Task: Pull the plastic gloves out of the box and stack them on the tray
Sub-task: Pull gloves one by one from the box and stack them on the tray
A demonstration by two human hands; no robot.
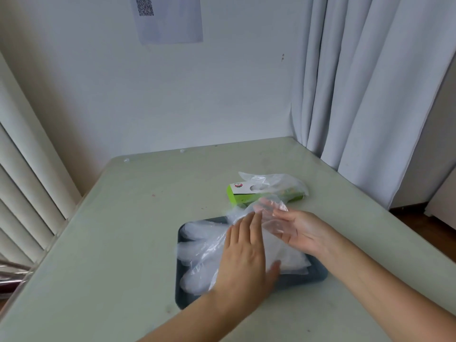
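A dark tray [183,296] lies on the table in front of me with a stack of clear plastic gloves [197,245] on it. My left hand [246,255] rests flat on the stack, fingers straight. My right hand [298,230] is beside it, palm turned inward, fingers straight, with a clear glove [270,213] draped over its fingertips. Behind the tray lies the green and white glove box [243,195], with another clear glove [276,182] sticking out of its opening.
The pale green table [118,230] has a clear raised edge on the left. A white wall with a taped paper sheet [170,18] stands behind. Grey curtains [365,82] hang at the right and blinds [27,174] at the left.
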